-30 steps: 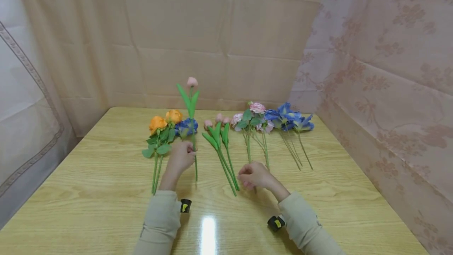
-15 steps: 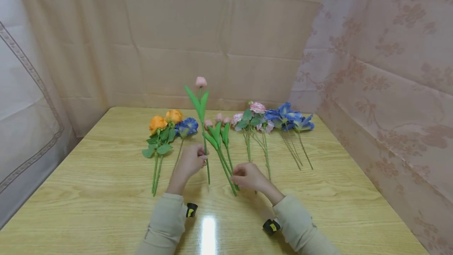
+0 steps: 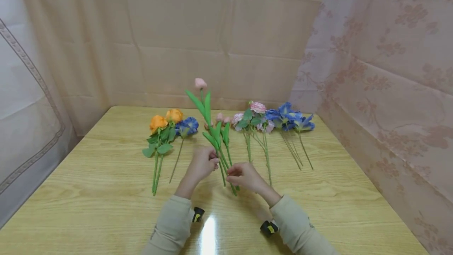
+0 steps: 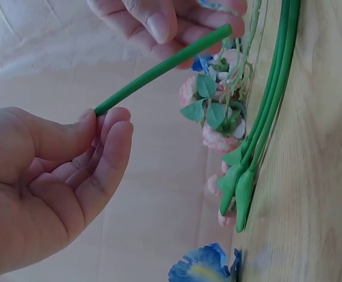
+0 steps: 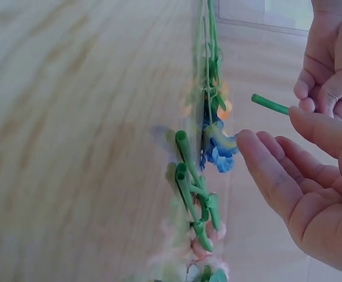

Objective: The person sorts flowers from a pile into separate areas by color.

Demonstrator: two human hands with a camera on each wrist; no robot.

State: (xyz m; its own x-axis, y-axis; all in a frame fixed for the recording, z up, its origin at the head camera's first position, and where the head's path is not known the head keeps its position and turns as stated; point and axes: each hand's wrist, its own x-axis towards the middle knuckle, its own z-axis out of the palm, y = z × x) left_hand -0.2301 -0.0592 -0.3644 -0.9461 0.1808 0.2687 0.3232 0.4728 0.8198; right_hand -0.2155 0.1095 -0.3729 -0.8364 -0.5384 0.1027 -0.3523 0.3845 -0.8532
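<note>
My left hand pinches the green stem of a pink tulip between thumb and fingertips, holding it raised with its blossom up and tilted left. In the left wrist view the lower end of that stem sticks out past the fingers toward my right hand. The right hand's thumb and fingers are parted and relaxed, close to the stem's end, as the right wrist view also shows. Several more pink tulips lie together on the table beneath both hands, partly hidden by the held one.
Left of the hands lie two orange roses and a blue flower. To the right are pink flowers with green leaves, then blue flowers on thin stems. Curtains hang behind the wooden table.
The left hand has carried the pink tulip rightward, from beside the blue flower to over the tulips lying on the table. The right hand has shifted slightly left toward it.
</note>
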